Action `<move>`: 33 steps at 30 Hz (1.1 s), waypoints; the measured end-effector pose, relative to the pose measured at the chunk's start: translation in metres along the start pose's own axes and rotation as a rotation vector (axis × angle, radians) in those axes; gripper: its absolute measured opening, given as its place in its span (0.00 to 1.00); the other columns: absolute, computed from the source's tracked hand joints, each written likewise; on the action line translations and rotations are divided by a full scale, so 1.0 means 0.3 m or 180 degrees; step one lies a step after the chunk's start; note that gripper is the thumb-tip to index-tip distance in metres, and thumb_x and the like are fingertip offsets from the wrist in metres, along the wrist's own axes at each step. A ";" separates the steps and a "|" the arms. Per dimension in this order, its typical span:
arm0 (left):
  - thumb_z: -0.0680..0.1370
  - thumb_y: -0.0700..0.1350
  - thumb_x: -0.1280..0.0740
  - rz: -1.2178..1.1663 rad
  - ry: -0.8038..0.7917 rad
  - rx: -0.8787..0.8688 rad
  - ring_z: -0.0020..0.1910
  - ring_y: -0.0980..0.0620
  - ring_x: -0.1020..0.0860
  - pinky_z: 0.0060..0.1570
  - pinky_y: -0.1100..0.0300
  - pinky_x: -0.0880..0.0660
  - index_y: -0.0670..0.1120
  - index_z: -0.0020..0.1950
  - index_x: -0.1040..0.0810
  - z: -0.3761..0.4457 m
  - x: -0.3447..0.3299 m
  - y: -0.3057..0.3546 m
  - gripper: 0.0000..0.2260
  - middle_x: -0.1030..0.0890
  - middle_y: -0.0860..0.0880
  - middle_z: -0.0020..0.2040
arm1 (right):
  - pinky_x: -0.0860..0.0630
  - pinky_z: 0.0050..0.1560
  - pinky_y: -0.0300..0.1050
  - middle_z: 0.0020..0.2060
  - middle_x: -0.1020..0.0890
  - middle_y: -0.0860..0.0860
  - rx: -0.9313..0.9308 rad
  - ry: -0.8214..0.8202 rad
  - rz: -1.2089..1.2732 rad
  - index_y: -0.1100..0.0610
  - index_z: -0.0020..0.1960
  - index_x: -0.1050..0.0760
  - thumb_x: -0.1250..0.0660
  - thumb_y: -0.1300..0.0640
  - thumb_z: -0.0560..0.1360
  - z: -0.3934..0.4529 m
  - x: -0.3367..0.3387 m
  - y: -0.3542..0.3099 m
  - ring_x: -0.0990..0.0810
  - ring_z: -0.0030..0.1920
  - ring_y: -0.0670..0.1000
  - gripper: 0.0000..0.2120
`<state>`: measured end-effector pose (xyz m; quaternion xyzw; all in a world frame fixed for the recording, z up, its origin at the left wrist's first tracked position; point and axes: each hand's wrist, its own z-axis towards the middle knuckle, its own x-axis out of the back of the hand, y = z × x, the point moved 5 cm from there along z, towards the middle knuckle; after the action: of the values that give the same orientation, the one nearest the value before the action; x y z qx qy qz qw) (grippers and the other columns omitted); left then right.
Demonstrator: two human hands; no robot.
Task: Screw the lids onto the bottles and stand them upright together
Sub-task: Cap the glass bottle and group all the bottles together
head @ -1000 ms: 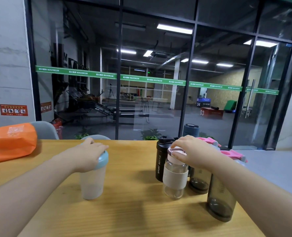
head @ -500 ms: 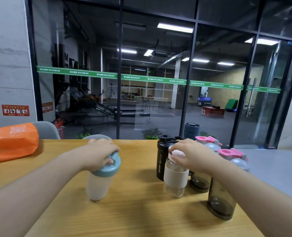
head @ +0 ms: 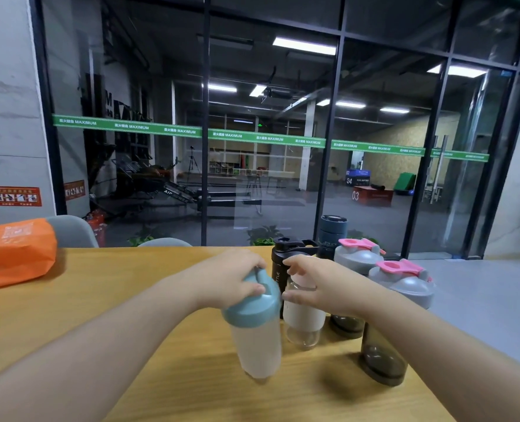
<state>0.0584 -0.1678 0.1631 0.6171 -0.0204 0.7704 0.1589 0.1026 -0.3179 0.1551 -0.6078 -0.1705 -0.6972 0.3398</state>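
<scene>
My left hand (head: 232, 280) grips the teal lid of a frosted white shaker bottle (head: 257, 339), which is tilted and lifted just off the wooden table (head: 100, 315). My right hand (head: 316, 284) rests on top of a clear bottle with a white sleeve (head: 302, 322), hiding its lid. The two bottles almost touch. Behind stand a black sports bottle (head: 283, 254), a dark blue flask (head: 331, 236) and two smoky grey shakers with pink-capped lids (head: 359, 255) (head: 400, 280), all upright and close together at the table's right.
An orange bag (head: 15, 251) lies at the table's far left. Grey chair backs (head: 72, 231) show behind the far edge. A glass wall stands beyond the table. The table's right edge runs just past the grey shakers.
My left hand has carried the teal-lidded shaker to the right, from mid-table up against the white-sleeved bottle, tilting it. My right hand stays on that bottle.
</scene>
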 end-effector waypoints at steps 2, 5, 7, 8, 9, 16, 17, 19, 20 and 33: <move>0.78 0.52 0.36 -0.0044 -0.0034 -0.0066 0.66 0.52 0.31 0.65 0.56 0.35 0.49 0.69 0.31 0.011 -0.022 0.034 0.20 0.28 0.50 0.67 | 0.31 0.64 0.45 0.64 0.26 0.45 0.0080 -0.0058 0.0105 0.49 0.72 0.38 0.34 0.40 0.72 -0.007 -0.005 -0.012 0.30 0.65 0.47 0.32; 0.78 0.52 0.36 -0.0113 -0.0061 -0.0118 0.63 0.51 0.30 0.63 0.54 0.32 0.49 0.68 0.30 0.026 -0.051 0.070 0.20 0.26 0.50 0.64 | 0.29 0.61 0.44 0.60 0.26 0.45 0.0151 -0.0156 0.0205 0.49 0.69 0.35 0.30 0.40 0.70 -0.020 -0.017 -0.018 0.28 0.61 0.46 0.31; 0.78 0.52 0.36 -0.0131 -0.0027 -0.0136 0.62 0.51 0.30 0.63 0.53 0.32 0.49 0.67 0.29 0.034 -0.060 0.085 0.19 0.26 0.49 0.62 | 0.27 0.59 0.46 0.58 0.26 0.44 0.0114 -0.0231 0.0275 0.49 0.67 0.35 0.28 0.40 0.68 -0.028 -0.029 -0.010 0.26 0.58 0.46 0.33; 0.78 0.52 0.36 -0.0136 -0.0004 -0.0136 0.63 0.51 0.30 0.63 0.53 0.32 0.49 0.68 0.30 0.039 -0.063 0.088 0.19 0.26 0.49 0.63 | 0.26 0.59 0.46 0.58 0.26 0.44 0.0082 -0.0251 0.0336 0.48 0.67 0.36 0.28 0.39 0.67 -0.032 -0.034 -0.004 0.26 0.57 0.46 0.34; 0.78 0.53 0.36 -0.0154 0.0020 -0.0124 0.64 0.51 0.31 0.64 0.54 0.33 0.49 0.68 0.30 0.043 -0.066 0.089 0.20 0.27 0.50 0.63 | 0.25 0.58 0.47 0.58 0.26 0.43 0.0053 -0.0267 0.0414 0.47 0.67 0.36 0.27 0.39 0.66 -0.035 -0.039 0.002 0.25 0.57 0.46 0.35; 0.77 0.51 0.34 -0.0785 0.0355 0.0053 0.63 0.54 0.31 0.62 0.58 0.32 0.52 0.65 0.29 0.031 -0.091 0.080 0.17 0.24 0.53 0.61 | 0.26 0.55 0.38 0.57 0.26 0.40 0.0161 -0.0243 0.0851 0.44 0.69 0.39 0.24 0.45 0.65 -0.046 -0.059 -0.006 0.25 0.56 0.42 0.38; 0.76 0.51 0.33 -0.0900 0.0381 0.0089 0.61 0.55 0.30 0.60 0.59 0.32 0.53 0.64 0.28 0.026 -0.092 0.073 0.17 0.25 0.54 0.60 | 0.26 0.53 0.37 0.56 0.26 0.40 0.0138 -0.0249 0.0816 0.46 0.69 0.39 0.24 0.45 0.65 -0.048 -0.063 -0.004 0.25 0.55 0.42 0.37; 0.75 0.51 0.31 -0.1033 0.0393 0.0155 0.59 0.56 0.28 0.58 0.61 0.30 0.53 0.62 0.28 0.018 -0.095 0.053 0.16 0.25 0.55 0.59 | 0.24 0.53 0.40 0.55 0.26 0.42 0.0035 -0.0266 0.0772 0.47 0.67 0.38 0.25 0.43 0.65 -0.054 -0.069 0.011 0.24 0.53 0.44 0.36; 0.75 0.50 0.31 -0.1122 0.0381 0.0204 0.58 0.56 0.27 0.57 0.61 0.29 0.52 0.62 0.28 0.015 -0.097 0.043 0.16 0.25 0.56 0.58 | 0.23 0.53 0.42 0.55 0.25 0.43 -0.0026 -0.0265 0.0795 0.47 0.67 0.38 0.25 0.42 0.65 -0.057 -0.071 0.020 0.24 0.52 0.44 0.36; 0.72 0.51 0.28 -0.1577 0.0527 0.0350 0.53 0.58 0.26 0.53 0.62 0.28 0.56 0.54 0.25 0.050 -0.158 0.074 0.12 0.22 0.56 0.54 | 0.27 0.58 0.40 0.61 0.25 0.42 -0.0100 -0.0249 0.0526 0.44 0.72 0.42 0.26 0.42 0.66 -0.111 -0.021 0.099 0.25 0.57 0.43 0.40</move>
<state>0.0754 -0.2027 0.1248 0.5459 0.1863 0.7558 0.3099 0.0988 -0.3589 0.1371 -0.6518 -0.1220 -0.6451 0.3796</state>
